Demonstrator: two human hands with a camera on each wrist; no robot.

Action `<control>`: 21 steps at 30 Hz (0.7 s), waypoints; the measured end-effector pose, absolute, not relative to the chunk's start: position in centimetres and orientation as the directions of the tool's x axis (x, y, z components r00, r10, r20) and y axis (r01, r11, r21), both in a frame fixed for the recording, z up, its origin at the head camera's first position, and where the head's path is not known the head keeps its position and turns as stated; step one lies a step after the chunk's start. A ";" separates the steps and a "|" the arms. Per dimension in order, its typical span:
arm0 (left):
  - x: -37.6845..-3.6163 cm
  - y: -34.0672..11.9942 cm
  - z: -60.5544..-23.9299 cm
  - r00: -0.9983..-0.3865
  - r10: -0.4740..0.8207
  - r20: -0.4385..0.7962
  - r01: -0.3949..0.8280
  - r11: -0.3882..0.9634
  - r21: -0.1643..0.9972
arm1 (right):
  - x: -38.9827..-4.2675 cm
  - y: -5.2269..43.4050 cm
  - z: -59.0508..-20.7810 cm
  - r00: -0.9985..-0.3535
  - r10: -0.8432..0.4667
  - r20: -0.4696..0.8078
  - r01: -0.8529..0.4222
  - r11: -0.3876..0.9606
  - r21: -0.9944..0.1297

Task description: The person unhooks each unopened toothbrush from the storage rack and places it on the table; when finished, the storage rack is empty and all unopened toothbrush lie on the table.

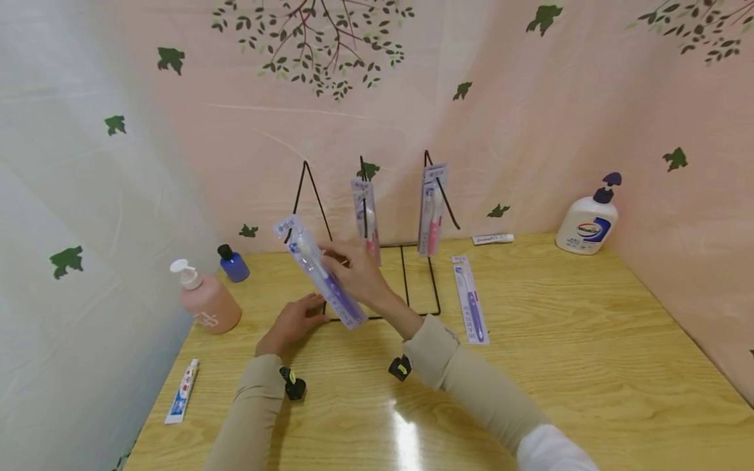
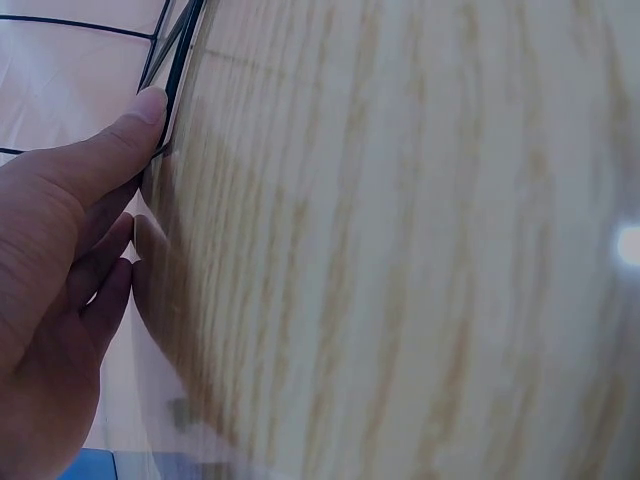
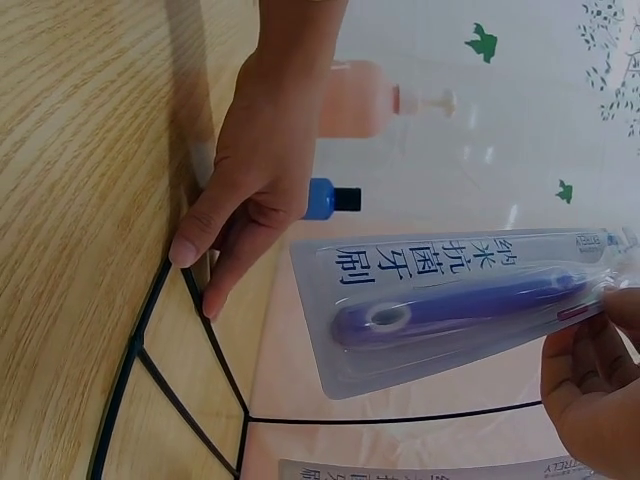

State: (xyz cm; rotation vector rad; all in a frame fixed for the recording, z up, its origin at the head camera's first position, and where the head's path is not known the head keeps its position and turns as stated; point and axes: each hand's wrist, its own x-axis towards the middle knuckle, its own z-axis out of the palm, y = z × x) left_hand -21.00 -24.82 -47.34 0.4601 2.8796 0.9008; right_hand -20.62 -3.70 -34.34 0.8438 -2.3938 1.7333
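Right hand [image 1: 353, 271] pinched purple toothbrush pack [image 1: 321, 271], left hand [image 1: 294, 324] gripped wire rack [image 1: 405, 281]. Pink-brush packs [image 1: 432, 216] hung alongside; loose pack [image 1: 470, 301] lay right, blue bottle [image 1: 235, 267] stood left.

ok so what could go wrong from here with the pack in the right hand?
1. The pack could drop if the right hand lets go too soon: the hook shows at its top, but I can't tell if it's fully seated.
2. The rack is thin wire, so a tug might shift or tip it; the left hand is at just one base corner.
3. The right hand sits close to the middle packs and might bump them.
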 end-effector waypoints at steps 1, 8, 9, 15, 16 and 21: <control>-21.0 -24.8 -47.3 -0.951 0.309 0.004 0.256 0.780 0.571 | -20.5 -3.7 -34.3 -0.846 -0.392 0.362 -0.467 0.216 -0.857; -20.8 -24.8 -47.2 -0.942 0.333 0.046 0.297 0.761 0.576 | -19.8 -3.3 -34.4 -0.830 -0.410 0.379 -0.489 0.206 -0.848; -20.8 -24.8 -47.2 -0.940 0.336 0.052 0.303 0.759 0.576 | -19.8 -3.2 -34.4 -0.827 -0.414 0.381 -0.493 0.205 -0.846; -20.8 -24.7 -47.2 -0.936 0.343 0.074 0.321 0.754 0.573 | -19.5 -3.0 -34.2 -0.815 -0.428 0.391 -0.507 0.201 -0.838; -20.8 -24.7 -47.2 -0.935 0.345 0.076 0.324 0.752 0.574 | -19.4 -3.0 -34.2 -0.815 -0.430 0.388 -0.505 0.198 -0.840; -20.8 -24.7 -47.2 -0.938 0.341 0.070 0.316 0.748 0.583 | -19.1 -2.9 -33.9 -0.813 -0.440 0.381 -0.497 0.183 -0.848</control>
